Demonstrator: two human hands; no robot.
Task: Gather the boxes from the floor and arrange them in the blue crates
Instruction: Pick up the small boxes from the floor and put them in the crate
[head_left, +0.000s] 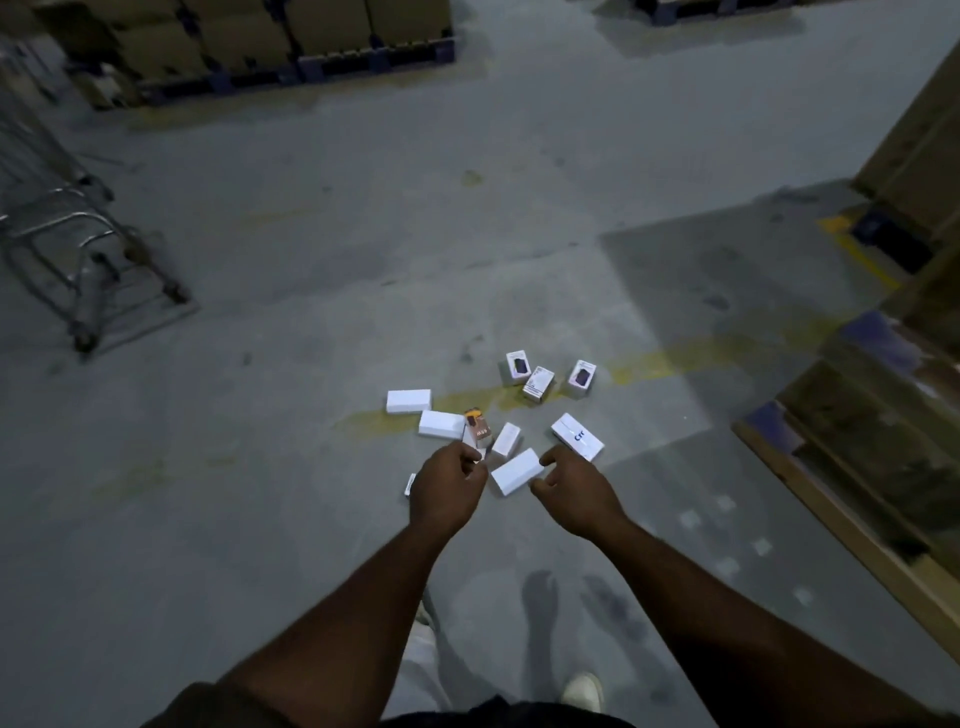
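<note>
- Head view, progress: the job looks barely begun. Around a dozen small boxes lie scattered on the concrete floor (311, 249); no blue crate shows in this view.
- Right hand (574, 491): thumb and fingers spread at the right end of a plain white box (516, 472); whether they are touching it or just short of it cannot be told.
- Left hand (447, 488): fingers curled beside that box's left end, seemingly on a small white box that is mostly hidden.
- Beyond the left hand: two plain white boxes (409, 401), an orange-printed box (478, 427).
- Beyond the right hand: a blue-lettered white box (577, 436); farther off, three boxes with dark printed panels (537, 383).
- Materials: smooth, sharp-edged cardboard cartons; matt grey floor, scuffed, with a worn yellow line (675, 358).
- Left of both hands, well apart: a wire trolley (78, 249).
</note>
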